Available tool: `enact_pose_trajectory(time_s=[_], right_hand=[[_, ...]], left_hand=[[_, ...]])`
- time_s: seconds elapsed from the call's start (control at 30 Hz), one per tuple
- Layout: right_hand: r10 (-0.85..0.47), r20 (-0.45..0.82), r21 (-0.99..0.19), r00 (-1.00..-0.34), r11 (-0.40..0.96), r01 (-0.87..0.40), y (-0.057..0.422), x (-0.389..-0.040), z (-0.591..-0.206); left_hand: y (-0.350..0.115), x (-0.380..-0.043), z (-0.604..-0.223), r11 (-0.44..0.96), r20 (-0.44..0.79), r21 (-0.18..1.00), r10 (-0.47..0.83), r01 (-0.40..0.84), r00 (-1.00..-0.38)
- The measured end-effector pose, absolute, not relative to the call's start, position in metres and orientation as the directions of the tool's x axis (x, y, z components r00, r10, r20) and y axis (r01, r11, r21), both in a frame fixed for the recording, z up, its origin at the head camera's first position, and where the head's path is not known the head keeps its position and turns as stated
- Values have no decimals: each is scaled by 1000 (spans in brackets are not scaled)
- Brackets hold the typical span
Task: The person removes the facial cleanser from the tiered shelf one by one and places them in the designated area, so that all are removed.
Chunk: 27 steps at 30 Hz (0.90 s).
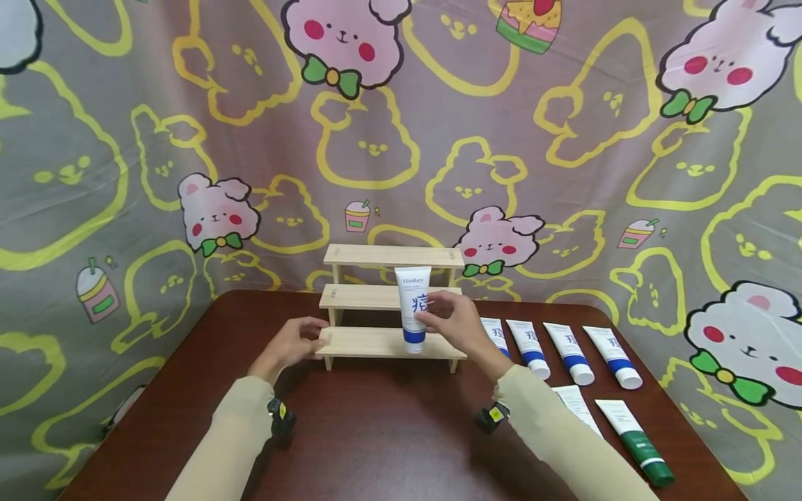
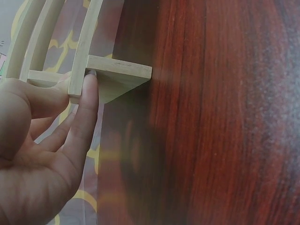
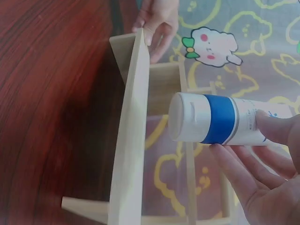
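Note:
A three-tier wooden display rack stands on the table, its shelves rising like steps towards the back. My left hand grips the left end of its lowest shelf; in the left wrist view the thumb lies on top of the board and a finger reaches beneath it. Between the thumb and fingers of my right hand is a white squeeze tube with a blue band, held upright, cap downward. In the right wrist view the tube's white cap hangs over the lowest shelf, apart from it.
To the right of the rack, a row of matching blue-banded tubes lies on the brown table. Nearer me are a white tube, partly behind the right sleeve, and a green-and-white tube. A patterned curtain hangs behind.

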State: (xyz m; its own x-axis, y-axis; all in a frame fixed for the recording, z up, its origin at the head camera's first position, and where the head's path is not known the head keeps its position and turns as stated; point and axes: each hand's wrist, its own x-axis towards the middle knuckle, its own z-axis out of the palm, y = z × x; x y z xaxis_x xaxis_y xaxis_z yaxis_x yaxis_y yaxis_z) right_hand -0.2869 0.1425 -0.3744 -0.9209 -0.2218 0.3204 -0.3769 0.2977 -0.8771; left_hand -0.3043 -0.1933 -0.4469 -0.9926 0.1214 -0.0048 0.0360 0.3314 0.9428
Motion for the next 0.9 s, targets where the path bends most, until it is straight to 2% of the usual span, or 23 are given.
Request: enact_pose_trajectory(time_s=[0.27,0.9], right_hand=[[-197,248,-823,-949,474,-313,180,-272,-362],[-147,120,-803,-982,567,-183,252,-240,-366]], left_hand=[[-194,-304,-447,326,-6,945,126,36,-992],[-194,-304,-447,297,1,954,137,43,-991]])
